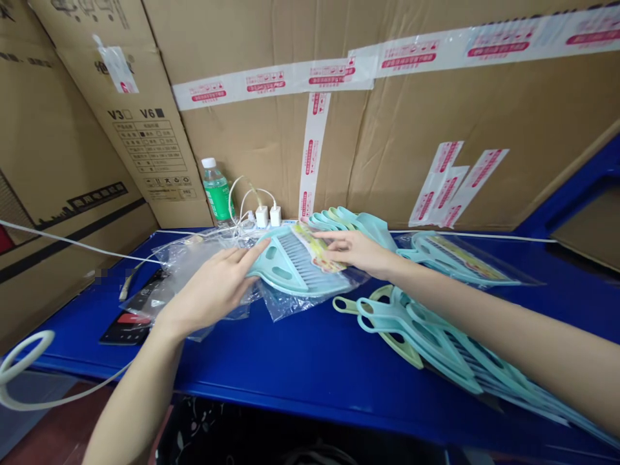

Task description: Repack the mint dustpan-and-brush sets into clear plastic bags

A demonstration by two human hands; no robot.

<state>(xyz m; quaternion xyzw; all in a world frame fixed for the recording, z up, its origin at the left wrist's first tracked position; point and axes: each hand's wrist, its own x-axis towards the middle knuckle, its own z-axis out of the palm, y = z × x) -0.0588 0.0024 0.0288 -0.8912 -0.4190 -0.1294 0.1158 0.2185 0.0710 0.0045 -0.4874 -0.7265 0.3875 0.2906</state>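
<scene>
A mint-green plastic dustpan and brush set (290, 265) with grey bristles lies on a clear plastic bag (285, 303) in the middle of the table. My left hand (208, 290) grips the set's left end, fingers along its rim. My right hand (358, 252) rests flat on a printed paper card (317, 248) lying on the bristles. A stack of mint sets (416, 342) with a pale green one (387, 323) lies below my right forearm. Another bagged set (455, 261) lies to the right, and more mint pieces (349, 223) stand behind my right hand.
The blue table (242, 368) backs onto taped cardboard boxes (484, 142). A green-labelled water bottle (216, 192) and white chargers on a power strip (268, 216) stand at the back. A dark flat device (126, 326) and a white cable (24, 368) lie at left.
</scene>
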